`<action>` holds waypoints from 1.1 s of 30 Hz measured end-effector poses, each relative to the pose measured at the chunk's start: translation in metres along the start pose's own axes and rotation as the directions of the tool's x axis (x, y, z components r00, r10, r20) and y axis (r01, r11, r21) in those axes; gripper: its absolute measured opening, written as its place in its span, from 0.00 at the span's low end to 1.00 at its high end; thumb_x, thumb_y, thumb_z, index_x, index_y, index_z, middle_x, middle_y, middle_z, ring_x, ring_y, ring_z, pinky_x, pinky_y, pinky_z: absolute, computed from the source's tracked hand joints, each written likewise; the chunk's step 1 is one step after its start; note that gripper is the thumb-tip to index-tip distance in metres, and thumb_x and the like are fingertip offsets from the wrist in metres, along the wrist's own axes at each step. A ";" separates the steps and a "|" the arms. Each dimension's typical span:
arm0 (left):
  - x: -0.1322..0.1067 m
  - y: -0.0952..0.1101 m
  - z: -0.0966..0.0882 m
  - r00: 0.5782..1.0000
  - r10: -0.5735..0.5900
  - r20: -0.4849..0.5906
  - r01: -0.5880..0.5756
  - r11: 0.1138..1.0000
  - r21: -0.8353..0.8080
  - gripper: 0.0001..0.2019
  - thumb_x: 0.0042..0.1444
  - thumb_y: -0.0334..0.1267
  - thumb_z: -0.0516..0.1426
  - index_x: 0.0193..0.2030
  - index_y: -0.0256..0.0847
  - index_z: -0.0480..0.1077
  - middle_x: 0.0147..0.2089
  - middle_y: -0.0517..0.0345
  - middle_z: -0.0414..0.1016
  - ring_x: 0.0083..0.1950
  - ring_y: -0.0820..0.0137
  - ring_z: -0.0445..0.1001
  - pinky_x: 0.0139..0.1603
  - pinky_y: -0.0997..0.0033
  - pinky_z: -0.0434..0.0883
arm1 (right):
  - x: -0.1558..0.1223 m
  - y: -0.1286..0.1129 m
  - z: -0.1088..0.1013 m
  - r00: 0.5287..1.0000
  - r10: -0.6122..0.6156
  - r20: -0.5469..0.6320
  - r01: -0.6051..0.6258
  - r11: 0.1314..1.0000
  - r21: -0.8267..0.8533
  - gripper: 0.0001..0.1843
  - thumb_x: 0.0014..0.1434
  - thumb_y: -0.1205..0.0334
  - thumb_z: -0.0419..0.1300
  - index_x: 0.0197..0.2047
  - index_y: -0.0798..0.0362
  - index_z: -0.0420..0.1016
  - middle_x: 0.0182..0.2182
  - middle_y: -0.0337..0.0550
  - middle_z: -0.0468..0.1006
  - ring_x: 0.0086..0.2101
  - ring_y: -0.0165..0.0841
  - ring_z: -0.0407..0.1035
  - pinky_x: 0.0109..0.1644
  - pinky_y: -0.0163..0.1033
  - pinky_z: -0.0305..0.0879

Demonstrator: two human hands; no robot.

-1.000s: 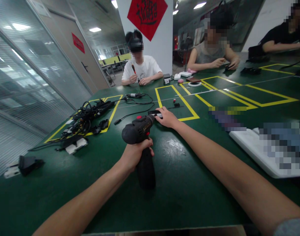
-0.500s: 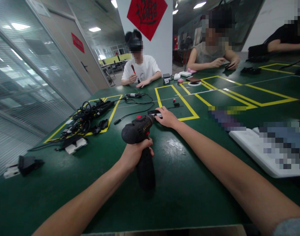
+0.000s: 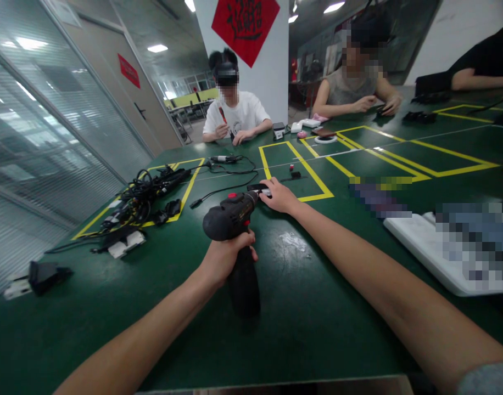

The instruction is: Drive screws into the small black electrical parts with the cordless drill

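My left hand (image 3: 229,258) is closed around the grip of a black cordless drill (image 3: 230,219) with red buttons, holding it upright above the green table. The drill's battery base (image 3: 244,291) hangs below my fist. My right hand (image 3: 279,196) is at the drill's front end, its fingers pinching a short black-and-silver piece (image 3: 260,190). That piece could be a bit, but the picture does not settle it. The chuck is hidden behind it and my fingers.
The green table (image 3: 317,329) has yellow tape rectangles. A black cable pile (image 3: 140,197) and power adapters (image 3: 122,244) lie to the left, and a white board (image 3: 424,247) lies to the right. Small parts (image 3: 295,174) sit ahead. Several co-workers sit across the table.
The whole view has drifted slightly as my head moved. Both hands keep the same hold on the drill and the small piece.
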State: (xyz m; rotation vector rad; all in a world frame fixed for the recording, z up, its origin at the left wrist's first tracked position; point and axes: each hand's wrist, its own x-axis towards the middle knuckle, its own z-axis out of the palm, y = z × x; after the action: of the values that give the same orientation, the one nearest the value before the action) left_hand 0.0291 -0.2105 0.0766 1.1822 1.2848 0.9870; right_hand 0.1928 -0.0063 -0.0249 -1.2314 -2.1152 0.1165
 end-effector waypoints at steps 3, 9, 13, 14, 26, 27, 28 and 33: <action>0.000 -0.001 -0.001 1.000 0.000 0.013 0.000 1.000 0.001 0.08 0.45 0.37 0.60 0.31 0.37 0.69 0.22 0.60 0.70 0.22 0.72 0.70 0.25 0.74 0.64 | 0.000 0.000 0.000 1.000 0.003 -0.002 -0.003 1.000 0.000 0.26 0.62 0.51 0.54 0.61 0.53 0.65 0.51 0.53 0.69 0.47 0.45 0.71 0.53 0.47 0.67; 0.001 -0.001 -0.001 1.000 0.008 0.009 -0.008 1.000 -0.020 0.09 0.44 0.37 0.61 0.33 0.37 0.69 0.25 0.61 0.71 0.22 0.72 0.71 0.25 0.72 0.65 | 0.000 0.000 0.000 1.000 0.003 0.005 -0.003 1.000 -0.004 0.26 0.62 0.51 0.54 0.61 0.52 0.64 0.52 0.53 0.68 0.46 0.45 0.71 0.53 0.48 0.67; 0.002 0.000 0.000 1.000 0.011 0.020 -0.011 1.000 -0.024 0.09 0.44 0.37 0.61 0.32 0.37 0.68 0.25 0.61 0.70 0.21 0.72 0.71 0.25 0.72 0.65 | 0.000 0.000 0.000 1.000 -0.002 0.003 0.002 1.000 -0.005 0.27 0.62 0.51 0.53 0.61 0.52 0.64 0.52 0.53 0.68 0.46 0.45 0.71 0.53 0.48 0.67; 0.002 0.000 0.000 1.000 0.011 0.022 -0.011 1.000 -0.025 0.09 0.44 0.37 0.61 0.32 0.37 0.68 0.25 0.61 0.70 0.21 0.71 0.71 0.25 0.71 0.65 | 0.000 0.000 0.000 1.000 -0.002 0.004 0.002 1.000 -0.006 0.27 0.62 0.51 0.53 0.61 0.53 0.64 0.52 0.53 0.68 0.46 0.45 0.71 0.53 0.48 0.67; 0.001 0.000 0.000 1.000 0.001 0.008 -0.001 1.000 -0.024 0.07 0.45 0.37 0.60 0.30 0.37 0.68 0.24 0.60 0.71 0.21 0.72 0.71 0.26 0.72 0.65 | 0.000 0.000 0.000 1.000 -0.001 0.008 0.001 1.000 -0.003 0.26 0.62 0.52 0.54 0.61 0.53 0.64 0.52 0.53 0.68 0.47 0.45 0.71 0.54 0.48 0.67; 0.000 0.000 0.000 1.000 0.002 -0.003 -0.002 1.000 -0.026 0.07 0.44 0.37 0.60 0.30 0.37 0.68 0.24 0.60 0.70 0.21 0.72 0.71 0.25 0.72 0.65 | 0.000 0.000 0.000 1.000 -0.001 0.009 0.001 1.000 -0.003 0.27 0.62 0.52 0.54 0.61 0.53 0.64 0.52 0.53 0.68 0.47 0.45 0.71 0.54 0.48 0.67; 0.000 0.000 0.001 1.000 0.003 -0.011 -0.003 1.000 -0.027 0.07 0.44 0.36 0.60 0.30 0.37 0.68 0.24 0.60 0.70 0.21 0.72 0.71 0.25 0.73 0.65 | 0.000 0.000 0.000 1.000 -0.002 0.009 0.002 1.000 -0.004 0.27 0.62 0.52 0.54 0.61 0.53 0.64 0.52 0.53 0.68 0.47 0.45 0.71 0.54 0.48 0.67; 0.001 -0.001 0.000 1.000 -0.003 0.003 0.003 1.000 -0.016 0.08 0.44 0.37 0.60 0.31 0.37 0.69 0.25 0.59 0.71 0.22 0.71 0.70 0.26 0.71 0.66 | 0.000 -0.001 0.000 1.000 -0.002 0.003 0.002 1.000 -0.002 0.26 0.62 0.51 0.54 0.61 0.53 0.64 0.52 0.53 0.68 0.46 0.45 0.71 0.53 0.48 0.67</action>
State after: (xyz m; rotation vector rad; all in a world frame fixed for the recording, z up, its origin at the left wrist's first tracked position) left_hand 0.0294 -0.2100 0.0755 1.1686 1.2739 0.9915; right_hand 0.1925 -0.0070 -0.0245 -1.2310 -2.1198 0.1158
